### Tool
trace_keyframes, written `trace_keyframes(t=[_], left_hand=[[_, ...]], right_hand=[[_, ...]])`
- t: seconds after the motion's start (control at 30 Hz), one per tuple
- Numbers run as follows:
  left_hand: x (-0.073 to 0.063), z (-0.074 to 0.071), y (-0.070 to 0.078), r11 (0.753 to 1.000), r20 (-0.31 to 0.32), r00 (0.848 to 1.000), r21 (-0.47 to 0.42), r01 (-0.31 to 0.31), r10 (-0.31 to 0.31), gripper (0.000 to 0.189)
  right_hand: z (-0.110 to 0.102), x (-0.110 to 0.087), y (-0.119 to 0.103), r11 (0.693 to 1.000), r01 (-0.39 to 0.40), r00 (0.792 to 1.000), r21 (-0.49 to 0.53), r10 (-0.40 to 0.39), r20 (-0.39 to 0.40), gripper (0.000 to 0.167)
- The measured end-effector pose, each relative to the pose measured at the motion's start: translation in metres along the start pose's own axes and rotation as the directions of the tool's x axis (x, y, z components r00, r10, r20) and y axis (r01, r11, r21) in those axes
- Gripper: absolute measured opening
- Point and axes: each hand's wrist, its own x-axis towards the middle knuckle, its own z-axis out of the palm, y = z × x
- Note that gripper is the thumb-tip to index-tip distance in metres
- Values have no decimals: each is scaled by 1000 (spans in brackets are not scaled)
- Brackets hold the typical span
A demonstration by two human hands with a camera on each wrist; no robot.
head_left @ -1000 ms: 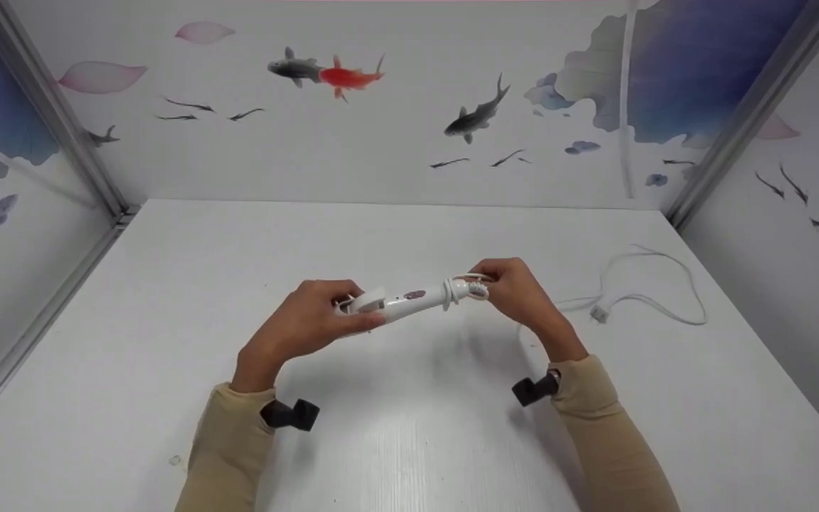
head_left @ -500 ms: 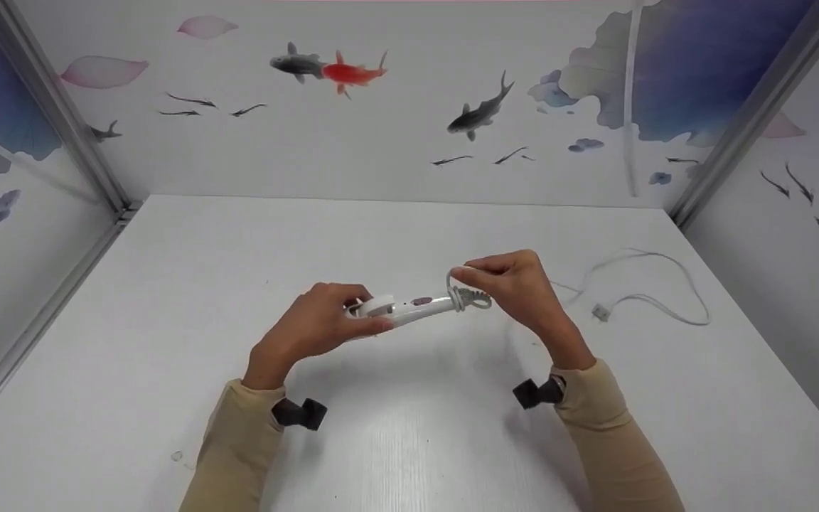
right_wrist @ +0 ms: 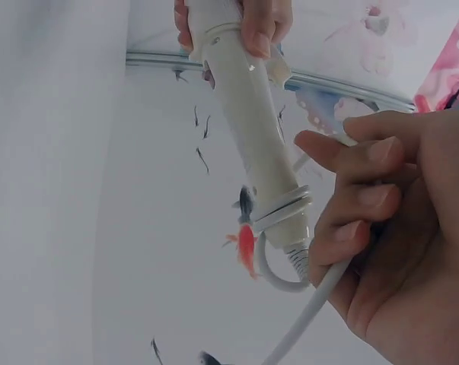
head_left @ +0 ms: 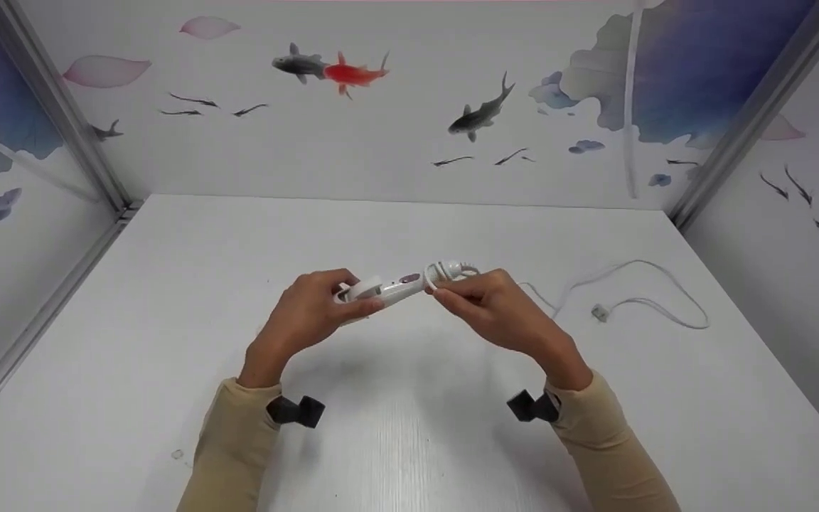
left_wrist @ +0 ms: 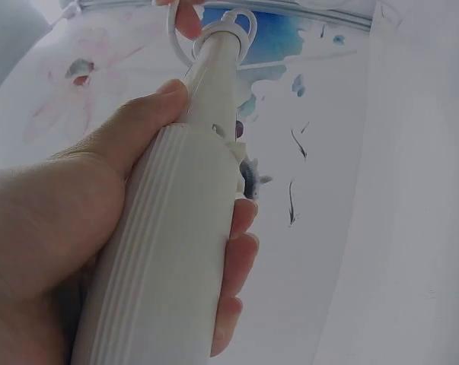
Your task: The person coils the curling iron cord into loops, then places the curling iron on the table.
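Nearest are two tan fabric sleeves [head_left: 228, 448], each with a small black camera mount [head_left: 303, 411] at the cuff.

Left hand [head_left: 303, 311]: wrapped around the wide end of a white, glossy, wand-shaped plastic appliance [head_left: 397, 291], thumb along one side, fingers around the other.

Right hand [head_left: 498, 311]: fingers curled, gripping a thin, round white cord [right_wrist: 310, 309] beside the appliance's narrow end. Fingertips lie close to the cord's turns; exact contact there cannot be told.

The appliance is held between the hands, above the tabletop, its narrow end toward the right hand. The cord is wound in turns around this end, just ahead of a ribbed white strain relief [right_wrist: 298, 261]. A purplish oval button [head_left: 409, 278] sits on the handle; a raised white lever [head_left: 365, 286] stands near the left hand.

Handling (judged): the shell should be rigid and light enough for one hand. The smooth tapered handle may slip; take hold at the broad body with lengthwise ribs [left_wrist: 180, 243]. Avoid loading the lever, which may move. The cord should be flexible but springy; pinch it near the turns and avoid sharp bends at the strain relief.

Beyond, on the white tabletop [head_left: 409, 448], a white cable [head_left: 638, 261] loops around to a small pale plug [head_left: 600, 313]. Its connection to the cord cannot be confirmed.

Farthest: a white back panel [head_left: 381, 153] printed with fish.
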Motion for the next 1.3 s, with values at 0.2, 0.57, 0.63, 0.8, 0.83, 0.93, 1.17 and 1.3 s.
trace_keyframes(t=[0.2, 0.57, 0.63, 0.8, 0.83, 0.93, 1.17, 1.3], left_hand=[[1, -8, -2, 997, -35, 999, -74, -11, 8, 39], [-1, -14, -6, 975, -16, 996, -204, -87, 85, 33], [-2, -14, -7, 971, -12, 995, -219, -97, 97, 32], [-2, -12, -8, 968, 5, 994, -229, -106, 110, 32], [-2, -12, -7, 968, 9, 994, -228, -105, 110, 32], [-3, -11, -6, 970, 24, 994, -222, -95, 103, 33], [-3, -7, -3, 969, 47, 993, -226, -96, 110, 33], [-2, -2, -2, 971, 62, 990, -211, -114, 130, 32]], right_hand=[[-5, 2, 5, 998, 1, 996, 60, -6, 88, 26], [-14, 5, 25, 992, -79, 977, 101, 58, 204, 28], [-15, 7, 31, 988, -118, 973, 101, 95, 212, 29], [-16, 9, 44, 970, -226, 963, 86, 209, 173, 26], [-15, 9, 47, 965, -250, 959, 75, 236, 159, 26], [-14, 9, 52, 950, -311, 944, 30, 305, 127, 27], [-14, 11, 64, 932, -361, 930, 35, 357, 85, 28], [-15, 11, 69, 928, -366, 931, 70, 363, 49, 30]])
